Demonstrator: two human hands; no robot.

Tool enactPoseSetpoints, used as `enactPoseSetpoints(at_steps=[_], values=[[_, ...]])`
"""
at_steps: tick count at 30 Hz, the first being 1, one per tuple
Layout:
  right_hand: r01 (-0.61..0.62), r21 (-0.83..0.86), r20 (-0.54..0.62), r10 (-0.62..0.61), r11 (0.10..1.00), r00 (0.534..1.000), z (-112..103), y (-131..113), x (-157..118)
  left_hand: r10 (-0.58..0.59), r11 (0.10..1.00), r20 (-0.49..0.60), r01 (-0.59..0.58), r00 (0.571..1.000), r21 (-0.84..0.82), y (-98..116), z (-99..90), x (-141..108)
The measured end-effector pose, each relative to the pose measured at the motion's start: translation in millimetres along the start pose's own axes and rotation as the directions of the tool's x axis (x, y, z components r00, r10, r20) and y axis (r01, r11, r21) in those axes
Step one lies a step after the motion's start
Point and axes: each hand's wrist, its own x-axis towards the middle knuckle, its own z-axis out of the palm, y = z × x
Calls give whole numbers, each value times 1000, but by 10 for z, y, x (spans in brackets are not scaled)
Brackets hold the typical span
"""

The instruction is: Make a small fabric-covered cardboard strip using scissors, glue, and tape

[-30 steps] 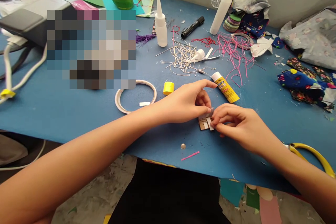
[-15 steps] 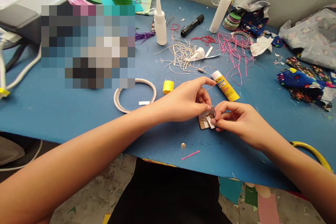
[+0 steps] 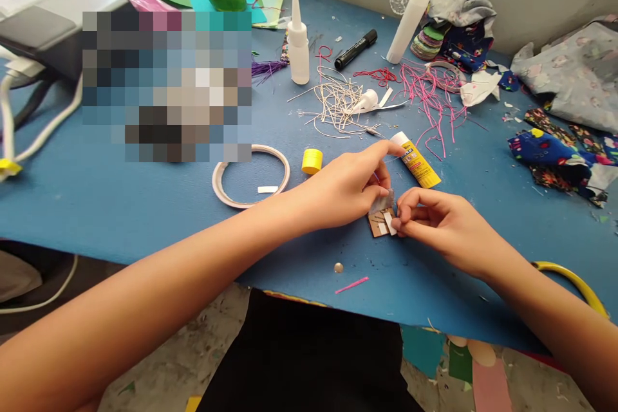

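Note:
A small brown square piece (image 3: 377,226) with white strips on it lies on the blue table. At its upper edge is a greyish, partly see-through piece (image 3: 382,202), which my left hand (image 3: 355,183) pinches between thumb and a finger while the index finger stretches toward the glue stick (image 3: 419,164). My right hand (image 3: 434,222) is at the right edge of the brown piece, thumb and fingertips pinched on a white strip (image 3: 390,224). A yellow cap (image 3: 311,161) stands left of the glue stick.
Behind lie a tape roll (image 3: 216,187), white strings (image 3: 333,103), pink strings (image 3: 434,103), a black marker (image 3: 356,49) and a glue bottle (image 3: 298,58). Fabric scraps (image 3: 555,148) lie right. A pink strip (image 3: 352,285) is near the front edge.
The view has shifted slightly. My left thumb has moved a little up off the brown piece, and more of its surface shows. My right hand has barely moved.

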Motion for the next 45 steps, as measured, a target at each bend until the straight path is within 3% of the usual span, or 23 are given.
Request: enactPoseSetpoints(at_steps=[10,23,33,45], values=[[32,-43,-17,-33,999,999,0,1,18,20,995,-24,-17,1000,103,-28,16,41],[27,-165,-9,-29,986,1000,16,-63,18,28,993,-46,-23,999,115,-27,27,31],[122,-436,-31,-150,892,988,98,-215,-11,36,998,-72,-32,997,57,-35,38,27],[117,-479,-34,-152,870,988,98,-207,-21,22,996,-50,-17,999,85,-20,38,44]])
